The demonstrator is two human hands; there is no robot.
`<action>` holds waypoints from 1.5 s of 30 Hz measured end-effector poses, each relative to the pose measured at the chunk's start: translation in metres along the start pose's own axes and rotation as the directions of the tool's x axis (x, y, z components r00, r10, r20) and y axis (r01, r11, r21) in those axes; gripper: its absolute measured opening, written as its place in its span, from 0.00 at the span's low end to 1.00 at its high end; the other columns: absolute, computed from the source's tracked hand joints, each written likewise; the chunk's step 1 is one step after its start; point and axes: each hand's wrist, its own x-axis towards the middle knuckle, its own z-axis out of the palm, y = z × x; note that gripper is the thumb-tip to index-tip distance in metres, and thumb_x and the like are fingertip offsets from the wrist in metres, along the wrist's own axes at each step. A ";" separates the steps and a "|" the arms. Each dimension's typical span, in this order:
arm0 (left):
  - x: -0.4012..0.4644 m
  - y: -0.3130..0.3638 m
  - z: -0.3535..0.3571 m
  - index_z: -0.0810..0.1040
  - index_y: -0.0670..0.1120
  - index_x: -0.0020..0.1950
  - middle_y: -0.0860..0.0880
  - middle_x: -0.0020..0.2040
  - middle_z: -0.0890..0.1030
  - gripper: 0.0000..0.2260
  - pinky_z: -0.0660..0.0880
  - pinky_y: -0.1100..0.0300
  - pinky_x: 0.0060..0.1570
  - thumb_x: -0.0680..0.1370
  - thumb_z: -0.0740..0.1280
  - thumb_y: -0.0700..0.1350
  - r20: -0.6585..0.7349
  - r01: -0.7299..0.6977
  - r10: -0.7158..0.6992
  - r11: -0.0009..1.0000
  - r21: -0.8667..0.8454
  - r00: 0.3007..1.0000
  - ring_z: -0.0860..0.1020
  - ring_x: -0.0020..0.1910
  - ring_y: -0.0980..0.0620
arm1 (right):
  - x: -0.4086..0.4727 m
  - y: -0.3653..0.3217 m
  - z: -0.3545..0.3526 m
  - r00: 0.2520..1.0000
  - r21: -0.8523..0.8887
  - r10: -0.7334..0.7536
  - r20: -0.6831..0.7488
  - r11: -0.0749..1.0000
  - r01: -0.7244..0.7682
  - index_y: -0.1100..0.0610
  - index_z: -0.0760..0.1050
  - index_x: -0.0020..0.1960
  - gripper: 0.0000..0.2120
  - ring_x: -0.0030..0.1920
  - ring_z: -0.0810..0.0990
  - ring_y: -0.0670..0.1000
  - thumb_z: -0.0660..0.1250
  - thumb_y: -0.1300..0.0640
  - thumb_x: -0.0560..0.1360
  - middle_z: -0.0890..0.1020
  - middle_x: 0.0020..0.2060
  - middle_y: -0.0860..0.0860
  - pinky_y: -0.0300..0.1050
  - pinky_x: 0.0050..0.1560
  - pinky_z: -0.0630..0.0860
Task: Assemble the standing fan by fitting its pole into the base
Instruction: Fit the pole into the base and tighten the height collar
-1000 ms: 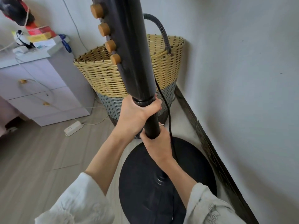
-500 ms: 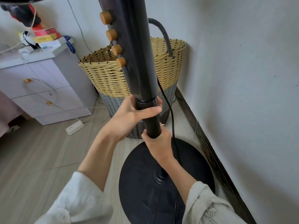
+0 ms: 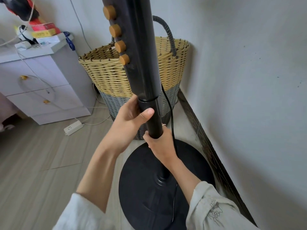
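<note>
Pole (image 3: 142, 63) stands upright on the round base (image 3: 141, 188) as my left hand (image 3: 131, 117) and, just below it, right hand (image 3: 159, 143) both grip it.

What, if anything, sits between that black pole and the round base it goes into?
Nothing visible. The pole, gripped by the left hand and right hand, already meets the socket of the base. The power cord hangs beside it, not under it.
</note>
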 end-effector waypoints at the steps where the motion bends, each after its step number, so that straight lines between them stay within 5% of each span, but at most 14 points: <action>1: -0.001 0.000 0.004 0.73 0.46 0.60 0.54 0.52 0.81 0.13 0.74 0.68 0.51 0.76 0.64 0.37 -0.053 -0.010 0.012 0.999 0.037 0.999 0.78 0.54 0.58 | 0.000 0.000 0.000 1.000 -0.003 0.004 0.001 1.000 -0.004 0.53 0.72 0.40 0.15 0.30 0.77 0.50 0.68 0.47 0.58 0.75 0.28 0.47 0.49 0.34 0.79; 8: 0.000 0.006 0.035 0.65 0.51 0.50 0.60 0.45 0.74 0.22 0.71 0.45 0.61 0.66 0.76 0.47 -0.440 0.024 0.126 0.947 0.320 0.889 0.75 0.51 0.55 | 0.001 0.002 -0.003 0.999 0.000 0.027 0.030 1.000 -0.027 0.54 0.74 0.43 0.14 0.35 0.80 0.54 0.70 0.49 0.61 0.80 0.35 0.55 0.53 0.38 0.80; 11: 0.002 0.009 0.027 0.69 0.48 0.53 0.60 0.45 0.76 0.21 0.74 0.62 0.54 0.67 0.75 0.48 -0.374 0.030 0.075 0.963 0.267 0.924 0.76 0.49 0.62 | -0.001 0.002 -0.002 0.999 -0.015 0.030 0.029 0.999 -0.030 0.52 0.74 0.45 0.15 0.36 0.81 0.53 0.70 0.49 0.60 0.80 0.36 0.52 0.54 0.40 0.81; 14: -0.002 0.010 0.002 0.74 0.51 0.56 0.58 0.50 0.81 0.13 0.74 0.67 0.52 0.73 0.68 0.42 -0.071 0.020 -0.011 0.991 0.130 0.997 0.78 0.54 0.60 | -0.001 0.001 -0.001 1.000 -0.019 0.006 0.011 1.000 -0.006 0.51 0.73 0.42 0.15 0.33 0.78 0.49 0.68 0.47 0.58 0.77 0.31 0.47 0.52 0.38 0.81; 16: -0.003 0.009 -0.004 0.74 0.51 0.57 0.56 0.51 0.81 0.14 0.74 0.71 0.49 0.75 0.65 0.36 -0.012 -0.007 0.008 0.997 0.081 1.000 0.79 0.53 0.62 | 0.000 0.002 -0.002 1.000 -0.029 -0.005 0.002 1.000 0.005 0.51 0.73 0.41 0.14 0.32 0.78 0.48 0.68 0.47 0.59 0.76 0.29 0.46 0.51 0.38 0.82; 20: 0.000 0.006 0.009 0.73 0.48 0.56 0.53 0.49 0.80 0.14 0.73 0.68 0.50 0.73 0.70 0.39 -0.198 0.008 0.032 0.981 0.194 0.980 0.79 0.50 0.59 | 0.001 0.004 -0.002 1.000 -0.006 0.007 0.003 1.000 -0.007 0.49 0.73 0.41 0.13 0.32 0.79 0.49 0.69 0.48 0.59 0.78 0.30 0.47 0.51 0.37 0.81; 24: 0.003 0.005 0.028 0.70 0.51 0.54 0.51 0.50 0.79 0.24 0.73 0.67 0.46 0.64 0.76 0.52 -0.475 0.099 0.108 0.915 0.390 0.873 0.77 0.47 0.59 | 0.002 0.004 -0.002 1.000 -0.009 0.020 0.020 1.000 -0.020 0.51 0.73 0.44 0.15 0.35 0.80 0.51 0.70 0.48 0.60 0.80 0.35 0.51 0.48 0.37 0.80; 26: 0.004 0.007 0.018 0.73 0.51 0.54 0.48 0.54 0.79 0.17 0.75 0.64 0.50 0.69 0.74 0.48 -0.314 0.078 0.032 0.940 0.333 0.949 0.77 0.51 0.55 | 0.002 0.003 -0.003 0.999 0.007 0.013 0.031 1.000 -0.013 0.49 0.72 0.42 0.12 0.32 0.78 0.48 0.70 0.50 0.60 0.78 0.32 0.48 0.43 0.34 0.77; 29: 0.000 0.010 -0.002 0.75 0.47 0.58 0.50 0.53 0.81 0.12 0.75 0.65 0.53 0.76 0.64 0.36 -0.001 0.023 -0.023 0.999 0.033 1.000 0.79 0.56 0.55 | 0.002 0.002 -0.003 0.999 0.011 -0.009 0.054 1.000 0.008 0.48 0.71 0.40 0.11 0.31 0.76 0.46 0.70 0.52 0.61 0.75 0.30 0.45 0.40 0.35 0.75; 32: -0.002 0.011 -0.004 0.74 0.47 0.57 0.53 0.50 0.81 0.12 0.75 0.68 0.49 0.75 0.65 0.35 -0.060 0.004 0.001 0.997 0.080 0.998 0.79 0.51 0.61 | -0.001 0.003 -0.002 0.999 0.006 -0.005 0.035 1.000 0.005 0.48 0.71 0.41 0.11 0.31 0.77 0.46 0.70 0.50 0.60 0.76 0.30 0.46 0.41 0.36 0.76; 37: 0.001 0.011 0.031 0.72 0.49 0.52 0.51 0.49 0.77 0.19 0.73 0.66 0.47 0.66 0.76 0.49 -0.455 0.111 0.081 0.919 0.379 0.887 0.76 0.48 0.57 | 0.000 0.002 -0.004 0.999 -0.004 0.025 0.023 1.000 -0.025 0.52 0.74 0.45 0.13 0.37 0.80 0.54 0.71 0.51 0.62 0.80 0.37 0.54 0.53 0.40 0.80; 39: 0.001 0.014 0.027 0.72 0.51 0.51 0.51 0.51 0.73 0.16 0.73 0.61 0.52 0.68 0.74 0.50 -0.399 0.119 0.081 0.884 0.452 0.913 0.74 0.52 0.53 | 0.000 0.001 -0.005 1.000 0.000 0.020 0.024 1.000 -0.020 0.53 0.74 0.45 0.13 0.36 0.80 0.52 0.71 0.52 0.62 0.80 0.36 0.53 0.51 0.40 0.81; 42: -0.001 0.022 0.006 0.72 0.53 0.56 0.55 0.55 0.77 0.11 0.74 0.69 0.53 0.77 0.65 0.40 -0.041 0.051 -0.043 0.972 0.230 0.998 0.75 0.57 0.61 | 0.001 0.000 -0.004 1.000 0.000 0.005 0.014 1.000 -0.005 0.50 0.72 0.42 0.10 0.34 0.78 0.49 0.70 0.53 0.62 0.77 0.33 0.48 0.47 0.38 0.80; 45: -0.004 0.020 -0.002 0.74 0.51 0.56 0.55 0.51 0.81 0.13 0.73 0.72 0.47 0.76 0.63 0.35 -0.058 0.032 -0.024 0.989 0.144 0.998 0.79 0.51 0.65 | 0.000 0.002 -0.002 1.000 -0.024 0.009 0.006 1.000 -0.008 0.48 0.71 0.41 0.10 0.34 0.78 0.49 0.71 0.55 0.63 0.76 0.32 0.47 0.44 0.38 0.80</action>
